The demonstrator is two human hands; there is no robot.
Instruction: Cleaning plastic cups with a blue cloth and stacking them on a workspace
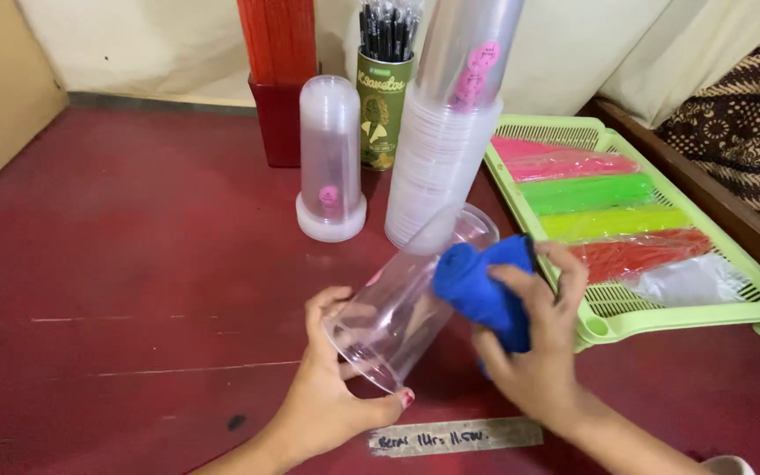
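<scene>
While my left hand (332,396) gripped the clear plastic cup (406,299) on its side, my right hand (543,347) clenched a blue cloth (484,286) against its mouth.

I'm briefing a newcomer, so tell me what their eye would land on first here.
At centre, the left hand holds a clear plastic cup on its side while the right hand presses a bright blue cloth against it. Just behind stands a tall stack of clear cups. To the right, a light green tray holds pink, green, yellow and red packets.
</scene>
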